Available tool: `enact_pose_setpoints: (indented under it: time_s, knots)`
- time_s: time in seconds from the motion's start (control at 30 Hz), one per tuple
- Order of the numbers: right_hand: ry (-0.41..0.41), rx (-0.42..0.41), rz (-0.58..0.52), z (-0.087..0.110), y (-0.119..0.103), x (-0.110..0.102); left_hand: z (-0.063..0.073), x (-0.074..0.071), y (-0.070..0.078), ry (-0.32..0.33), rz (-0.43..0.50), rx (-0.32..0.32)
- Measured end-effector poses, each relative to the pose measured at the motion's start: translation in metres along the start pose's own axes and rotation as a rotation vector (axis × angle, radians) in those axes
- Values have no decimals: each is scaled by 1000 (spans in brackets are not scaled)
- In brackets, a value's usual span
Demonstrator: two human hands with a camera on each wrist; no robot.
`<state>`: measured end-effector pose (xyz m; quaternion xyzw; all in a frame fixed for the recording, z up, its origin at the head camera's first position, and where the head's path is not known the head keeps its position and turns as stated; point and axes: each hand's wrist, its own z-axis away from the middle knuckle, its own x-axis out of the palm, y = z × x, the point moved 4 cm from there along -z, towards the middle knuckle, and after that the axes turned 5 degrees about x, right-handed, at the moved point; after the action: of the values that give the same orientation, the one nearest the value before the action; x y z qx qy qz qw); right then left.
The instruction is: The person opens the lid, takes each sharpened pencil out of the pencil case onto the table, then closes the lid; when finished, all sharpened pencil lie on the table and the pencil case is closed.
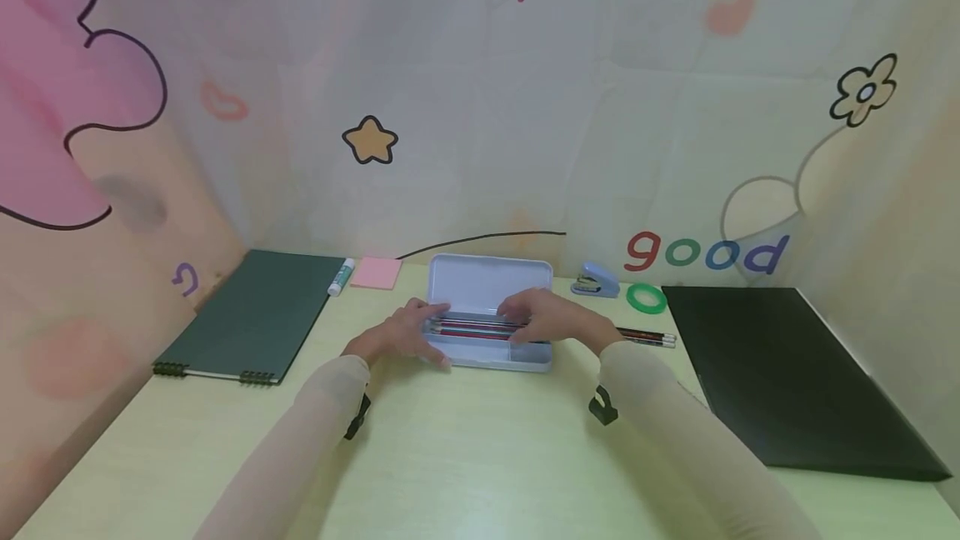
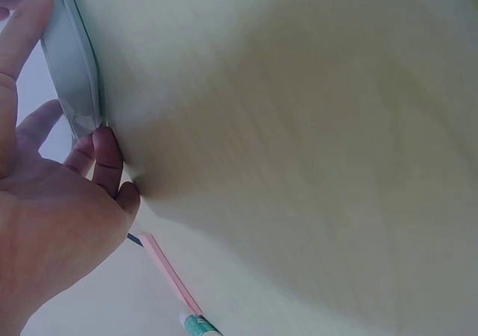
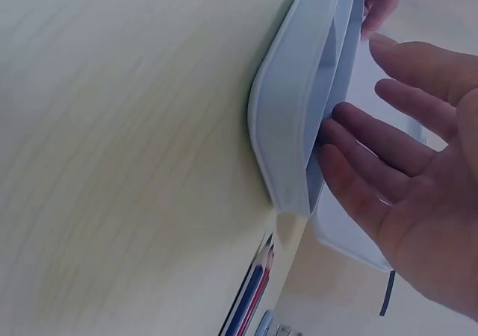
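A pale lavender pencil case [image 1: 491, 282] lies with its lid swung back, near the rear of the table. Several pencils [image 1: 474, 328] lie lengthwise in its tray. My left hand [image 1: 401, 332] holds the left end, thumb along the front side; in the left wrist view the other fingers curl at the corner of the case [image 2: 73, 60]. Over the right end is my right hand [image 1: 551, 317], fingers loosely bent. The right wrist view shows its fingertips dipping inside the tray wall [image 3: 287, 112], nothing pinched between them; the tray floor there is partly hidden.
More pencils [image 1: 648, 337] lie right of the case, partly behind my forearm. A stapler [image 1: 596, 282] and green tape roll [image 1: 646, 298] sit behind them. Leftward are pink sticky notes [image 1: 377, 273], a glue stick [image 1: 341, 277] and a dark spiral notebook [image 1: 251, 315]. A black folder [image 1: 795, 382] lies at right.
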<state>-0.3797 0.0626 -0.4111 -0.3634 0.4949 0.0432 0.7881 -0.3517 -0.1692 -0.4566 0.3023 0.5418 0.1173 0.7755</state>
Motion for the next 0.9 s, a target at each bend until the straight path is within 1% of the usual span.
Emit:
enact_pose_setpoints:
  time_s: [0.27, 0.37, 0.53, 0.63, 0.8, 0.9]
  knots:
    - [-39, -42, 125, 0, -13, 8, -1, 1, 0, -8, -17, 3]
    - [-52, -27, 159, -1, -19, 11, -1, 0, 1, -10, -24, 4]
    - [-73, 39, 215, -8, -24, 21, 1, 0, -1, -19, -21, 2]
    - [-64, 55, 234, -13, -27, 24, 1, 0, -2, -27, -13, 4]
    - [-16, 34, 242, -20, -32, 22, 1, -1, -1, -20, -9, 9]
    - [-7, 22, 260, -23, -33, 20, 0, -1, -2, -13, -9, 10]
